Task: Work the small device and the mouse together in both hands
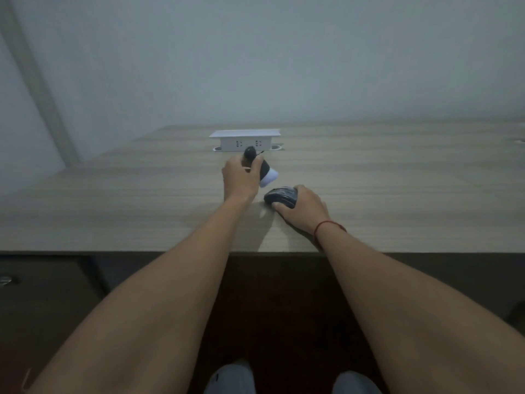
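Note:
My left hand grips a small device with a black body and a white end, held just above the wooden desk. A dark rounded part sticks up above my fingers, close in front of the white pop-up socket box. A thin dark cord seems to run from the device toward the box. My right hand holds a dark rounded object, much like a computer mouse, on the desk, with fingers curled over its right side. A red string circles my right wrist.
The socket box stands raised at the back middle of the desk, against a pale wall. The desk's front edge runs across the view below my wrists. A dark cabinet with a metal knob sits under the desk at the left. My knees show at the bottom.

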`<state>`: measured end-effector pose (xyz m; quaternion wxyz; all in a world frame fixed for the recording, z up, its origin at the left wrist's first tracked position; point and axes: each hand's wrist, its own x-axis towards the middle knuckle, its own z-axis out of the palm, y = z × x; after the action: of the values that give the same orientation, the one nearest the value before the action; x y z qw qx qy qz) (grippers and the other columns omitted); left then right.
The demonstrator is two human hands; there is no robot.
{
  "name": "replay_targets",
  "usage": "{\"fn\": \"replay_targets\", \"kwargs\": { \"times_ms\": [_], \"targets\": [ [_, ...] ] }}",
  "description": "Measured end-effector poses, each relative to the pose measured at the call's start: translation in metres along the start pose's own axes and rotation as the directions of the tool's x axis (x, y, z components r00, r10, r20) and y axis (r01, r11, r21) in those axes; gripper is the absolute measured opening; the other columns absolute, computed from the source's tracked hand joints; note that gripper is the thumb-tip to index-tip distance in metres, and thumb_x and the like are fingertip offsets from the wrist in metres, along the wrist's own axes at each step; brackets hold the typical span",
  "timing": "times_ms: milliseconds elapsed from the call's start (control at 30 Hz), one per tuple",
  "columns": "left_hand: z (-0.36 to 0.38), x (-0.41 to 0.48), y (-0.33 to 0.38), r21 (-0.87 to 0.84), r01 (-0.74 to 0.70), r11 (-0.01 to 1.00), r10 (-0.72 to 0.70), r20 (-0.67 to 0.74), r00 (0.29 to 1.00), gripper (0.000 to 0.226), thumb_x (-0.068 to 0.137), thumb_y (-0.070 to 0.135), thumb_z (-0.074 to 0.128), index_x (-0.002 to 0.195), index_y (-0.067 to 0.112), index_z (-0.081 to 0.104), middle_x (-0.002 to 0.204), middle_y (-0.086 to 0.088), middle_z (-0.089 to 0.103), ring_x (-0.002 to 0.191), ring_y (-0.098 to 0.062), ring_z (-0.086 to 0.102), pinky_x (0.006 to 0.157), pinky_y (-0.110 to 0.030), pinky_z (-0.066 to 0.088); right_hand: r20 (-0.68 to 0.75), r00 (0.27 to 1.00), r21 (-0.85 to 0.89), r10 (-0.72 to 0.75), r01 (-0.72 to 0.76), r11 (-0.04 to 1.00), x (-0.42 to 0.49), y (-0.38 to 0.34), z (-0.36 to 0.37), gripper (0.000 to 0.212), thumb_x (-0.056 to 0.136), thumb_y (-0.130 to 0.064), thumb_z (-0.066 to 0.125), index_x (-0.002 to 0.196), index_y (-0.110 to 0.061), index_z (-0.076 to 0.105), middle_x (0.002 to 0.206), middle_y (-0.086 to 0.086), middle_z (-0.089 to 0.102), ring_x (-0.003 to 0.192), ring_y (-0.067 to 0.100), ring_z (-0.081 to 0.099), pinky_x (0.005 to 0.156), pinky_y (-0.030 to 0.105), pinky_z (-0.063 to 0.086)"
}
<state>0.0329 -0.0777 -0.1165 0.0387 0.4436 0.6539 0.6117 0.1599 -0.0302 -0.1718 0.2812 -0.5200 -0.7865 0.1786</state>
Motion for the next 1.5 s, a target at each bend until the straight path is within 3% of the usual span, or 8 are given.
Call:
{"fn": "replay_targets", "kwargs": {
  "times_ms": [267,400,567,733,867,1067,1267,1500],
  "targets": [
    [0.017,-0.001,-0.026,0.263,0.006,0.965,-0.024,0.063,0.998,0.034,0.091,0.033,0.060,0.099,0.001,0.066,0.099,-0.015,0.067,0.091,-0.030,0.065,0.082,-0.039,0.054,-0.002,1.000,0.006,-0.026,0.026,1.000,0.005,0.005,0.002,0.051,0.079,-0.053,0.070,0.114,-0.018,0.056,0.104,0.001,0.064,0.095,0.021,0.061,0.086,0.039,0.053],
    [0.019,-0.004,-0.013,0.129,-0.010,0.992,0.007,0.021,1.000,0.030,0.090,0.027,0.063,0.088,-0.003,0.068,0.085,-0.013,0.067,0.078,-0.021,0.059,0.067,-0.024,0.042,-0.010,0.999,0.016,-0.031,0.031,0.999,0.009,0.007,0.002,0.048,0.077,-0.053,0.070,0.109,-0.018,0.058,0.100,0.002,0.065,0.090,0.021,0.062,0.083,0.039,0.054],
    [0.016,-0.009,-0.028,0.217,0.127,0.968,-0.126,-0.018,0.992,0.030,0.092,0.025,0.061,0.099,-0.003,0.067,0.102,-0.015,0.067,0.088,-0.023,0.063,0.073,-0.031,0.048,0.002,0.999,0.025,-0.034,0.034,0.999,0.008,0.005,0.003,0.051,0.079,-0.050,0.070,0.115,-0.016,0.057,0.104,0.003,0.064,0.095,0.023,0.061,0.086,0.041,0.054],
    [0.029,-0.011,-0.006,0.079,0.059,0.995,-0.059,0.004,0.998,0.026,0.091,0.023,0.062,0.104,0.001,0.065,0.103,-0.007,0.064,0.094,-0.021,0.063,0.080,-0.027,0.051,-0.017,1.000,0.035,-0.023,0.023,0.999,0.010,0.005,0.004,0.045,0.077,-0.047,0.070,0.108,-0.017,0.058,0.101,0.003,0.066,0.090,0.023,0.062,0.083,0.042,0.055],
    [0.027,-0.010,-0.015,0.238,0.059,0.970,-0.069,0.033,0.997,0.028,0.092,0.022,0.061,0.108,-0.001,0.064,0.111,-0.017,0.063,0.102,-0.030,0.062,0.088,-0.037,0.051,-0.009,1.000,0.081,-0.025,0.026,0.996,0.006,0.006,0.002,0.047,0.079,-0.044,0.072,0.112,-0.014,0.057,0.102,0.004,0.064,0.092,0.024,0.062,0.083,0.041,0.055],
    [0.030,-0.020,-0.005,0.026,0.090,0.996,-0.091,0.041,0.995,0.025,0.089,0.022,0.065,0.100,0.001,0.069,0.095,-0.010,0.068,0.085,-0.019,0.062,0.075,-0.025,0.048,-0.042,0.999,0.132,0.024,-0.018,0.991,0.007,0.004,0.003,0.042,0.075,-0.045,0.073,0.102,-0.015,0.060,0.093,0.004,0.066,0.086,0.024,0.064,0.080,0.043,0.057],
    [0.025,-0.009,-0.004,-0.068,0.171,0.983,-0.167,0.054,0.984,0.028,0.085,0.025,0.069,0.098,0.000,0.071,0.095,-0.013,0.071,0.089,-0.026,0.067,0.084,-0.031,0.055,-0.020,0.999,0.181,0.044,-0.040,0.983,0.003,0.006,-0.002,0.039,0.072,-0.041,0.072,0.101,-0.017,0.062,0.094,0.004,0.068,0.087,0.025,0.065,0.080,0.042,0.056],
    [0.022,-0.015,-0.016,0.146,0.074,0.986,-0.074,-0.008,0.997,0.023,0.090,0.021,0.064,0.095,-0.001,0.066,0.094,-0.013,0.066,0.082,-0.020,0.057,0.071,-0.027,0.043,-0.068,0.994,0.162,0.085,-0.073,0.984,0.003,0.004,0.001,0.051,0.071,-0.054,0.073,0.107,-0.019,0.062,0.098,0.000,0.069,0.090,0.024,0.065,0.085,0.043,0.055]
  ]
}}
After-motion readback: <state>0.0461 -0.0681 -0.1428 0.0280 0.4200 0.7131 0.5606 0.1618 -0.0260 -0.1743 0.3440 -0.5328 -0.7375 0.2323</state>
